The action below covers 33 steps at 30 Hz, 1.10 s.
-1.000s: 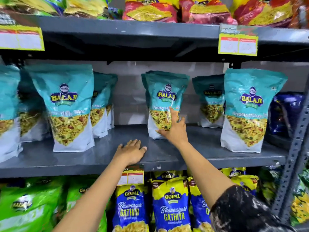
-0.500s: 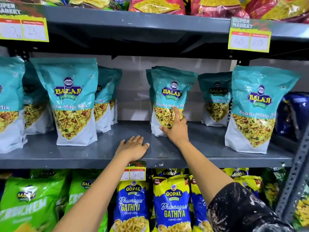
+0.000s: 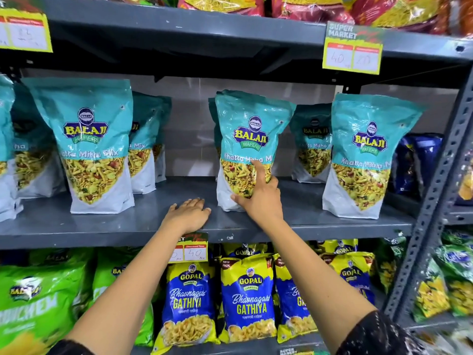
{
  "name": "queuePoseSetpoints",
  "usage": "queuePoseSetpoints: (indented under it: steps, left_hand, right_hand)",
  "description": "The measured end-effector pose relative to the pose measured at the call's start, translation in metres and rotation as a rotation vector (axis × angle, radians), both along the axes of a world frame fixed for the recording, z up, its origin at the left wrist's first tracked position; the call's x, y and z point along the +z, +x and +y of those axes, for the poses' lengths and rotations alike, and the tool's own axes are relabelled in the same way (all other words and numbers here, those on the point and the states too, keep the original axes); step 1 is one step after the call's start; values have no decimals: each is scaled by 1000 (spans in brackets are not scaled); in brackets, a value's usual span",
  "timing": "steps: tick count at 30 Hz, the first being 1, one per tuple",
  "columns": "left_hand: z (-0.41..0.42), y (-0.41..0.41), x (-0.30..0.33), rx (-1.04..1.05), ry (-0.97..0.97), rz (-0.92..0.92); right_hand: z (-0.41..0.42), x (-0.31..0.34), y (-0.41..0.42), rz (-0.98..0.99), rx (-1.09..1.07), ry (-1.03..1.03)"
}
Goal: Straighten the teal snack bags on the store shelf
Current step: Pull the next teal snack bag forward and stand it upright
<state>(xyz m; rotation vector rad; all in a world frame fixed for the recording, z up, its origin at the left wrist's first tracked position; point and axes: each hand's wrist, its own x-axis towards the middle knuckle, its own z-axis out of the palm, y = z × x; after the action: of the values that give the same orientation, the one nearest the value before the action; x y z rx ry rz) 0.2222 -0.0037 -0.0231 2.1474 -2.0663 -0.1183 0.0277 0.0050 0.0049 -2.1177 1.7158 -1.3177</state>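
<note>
Right hand point(image 3: 258, 198) first: the fingers point(image 3: 259, 168) are spread against the front of the middle teal bag point(image 3: 247, 147), index finger pointing up across the clear window, thumb hooked at the bag's lower left edge. That reads as a loose hold on the bag's face, not a firm clench. Left hand point(image 3: 189, 213) lies flat on the shelf point(image 3: 102, 226), palm down, fingers released, gripping nothing, just beside the bag's base but apart from it.

The bag stands upright near the front edge, roughly mid-shelf, with another teal bag tucked right behind it. To its left, a front bag point(image 3: 89, 144) with more behind; to its right, a further bag point(image 3: 368, 155) at the front and one set back point(image 3: 313, 142) between them.

The step in hand looks like squaring up this middle bag. Next move, by my reckoning: nudge it so its face points straight out, in line with its neighbours, then on to the set-back bag. Gentle pressure only, as a hard push could tip it into the one behind.
</note>
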Motion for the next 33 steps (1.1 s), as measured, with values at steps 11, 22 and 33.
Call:
queuePoseSetpoints:
  steps: [11, 22, 33]
  left_hand:
    - [0, -1, 2, -3, -25, -14]
    - [7, -4, 6, -1, -27, -26]
    - [8, -4, 6, -14, -26, -10]
  right_hand:
    - [47, -1, -8, 10, -37, -8]
    - [75, -4, -10, 64, -83, -60]
    - [80, -16, -31, -95, 234, -54]
